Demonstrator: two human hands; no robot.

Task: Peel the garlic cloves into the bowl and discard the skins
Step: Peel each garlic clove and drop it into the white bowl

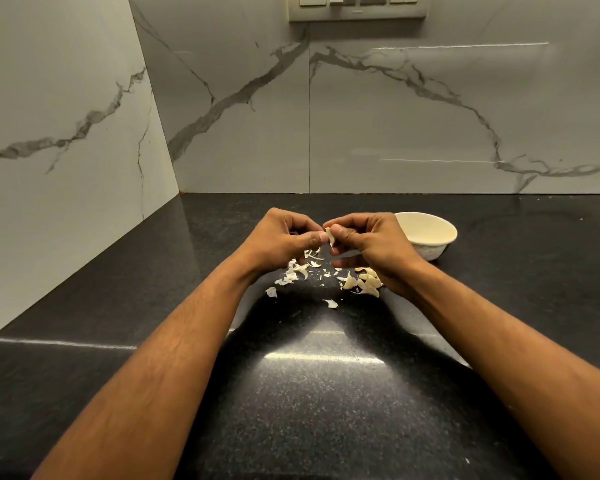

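Both hands meet above the black counter and pinch one pale garlic clove (330, 237) between their fingertips. My left hand (284, 237) holds it from the left with thumb and fingers curled. My right hand (368, 242) grips it from the right. Below the hands lie several thin white skins (293, 275) on the counter. A small heap of garlic cloves (366, 282) lies under my right wrist. A white bowl (430, 245) stands just right of my right hand; its inside is partly hidden by the hand.
The black stone counter (326, 393) runs to a marble wall at the back and another on the left, forming a corner. A switch and socket plate (357, 6) is mounted high on the back wall.
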